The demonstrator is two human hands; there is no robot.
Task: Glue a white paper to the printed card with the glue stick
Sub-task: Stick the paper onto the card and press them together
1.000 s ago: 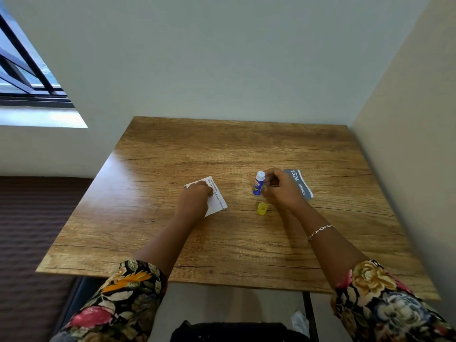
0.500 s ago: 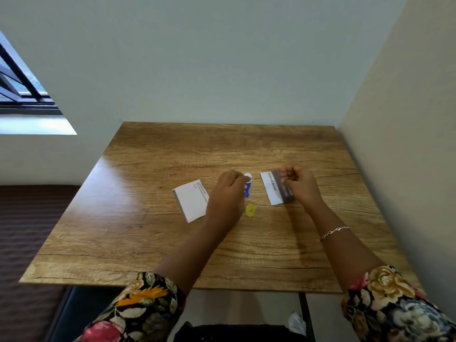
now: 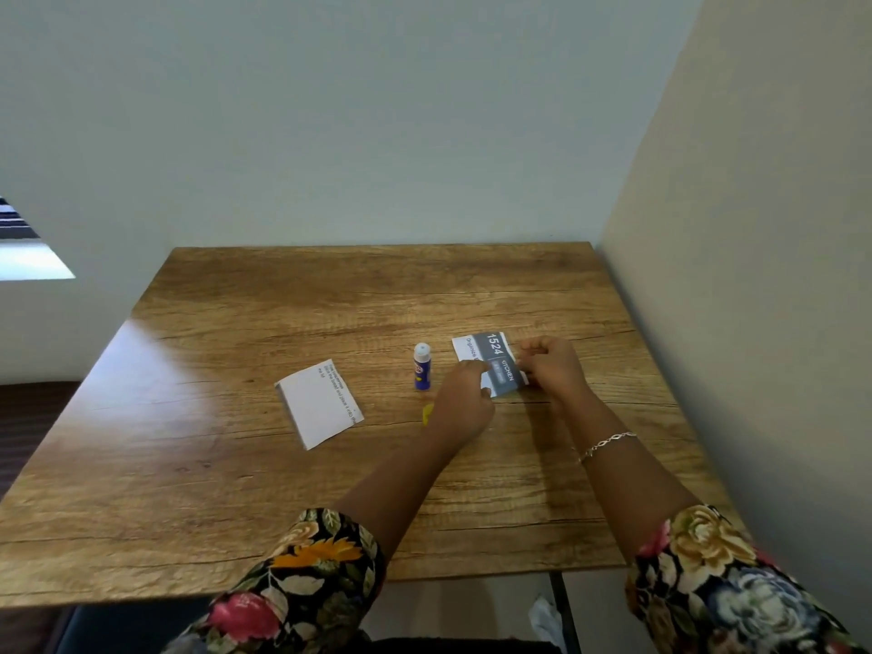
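Note:
A printed card (image 3: pixel 490 356) with a grey band reading "1524" lies on the wooden table (image 3: pixel 236 488) at the right of centre. My left hand (image 3: pixel 465 401) pinches its near left edge and my right hand (image 3: pixel 549 365) grips its right edge. An uncapped blue glue stick (image 3: pixel 422 366) stands upright just left of the card, touched by neither hand. Its yellow cap (image 3: pixel 427 413) lies nearer me, partly hidden behind my left hand. A white paper (image 3: pixel 318 403) with a few printed lines lies flat further left, apart from both hands.
The table stands in a corner, with a pale wall behind it and a beige wall (image 3: pixel 755 276) close along its right edge. A window (image 3: pixel 19 238) is at the far left. A metal table leg (image 3: pixel 564 616) shows below the front edge.
My left hand left the white paper, passed the glue stick and reached the card. My right hand turned the card over so its "1524" side faces up. The camera view shifted left.

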